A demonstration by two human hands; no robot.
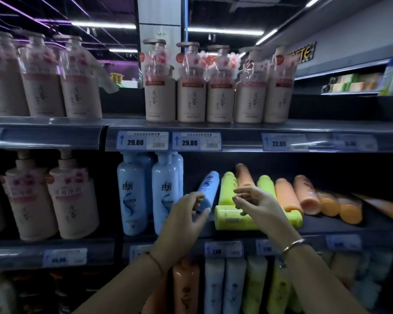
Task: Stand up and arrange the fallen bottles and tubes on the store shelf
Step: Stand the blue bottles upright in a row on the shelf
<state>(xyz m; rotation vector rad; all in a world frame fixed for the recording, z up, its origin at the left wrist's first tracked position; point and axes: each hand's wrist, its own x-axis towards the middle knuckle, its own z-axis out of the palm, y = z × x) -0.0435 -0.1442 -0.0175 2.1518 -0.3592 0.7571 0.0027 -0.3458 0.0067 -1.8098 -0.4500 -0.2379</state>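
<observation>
Dim aisle, ceiling strips [103,24] glare, edges blurry.

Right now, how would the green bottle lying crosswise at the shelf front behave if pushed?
The green bottle looks round and smooth, so it would probably roll. It lies at the shelf edge, so a forward nudge might drop it. Its plastic looks rigid, unlikely to flop.

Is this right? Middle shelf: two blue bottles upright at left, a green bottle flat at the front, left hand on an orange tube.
Not quite. In the head view the left hand is on the leaning blue tube, not an orange one. The two blue bottles stand upright and the green bottle lies flat at the front of the middle shelf.
</observation>
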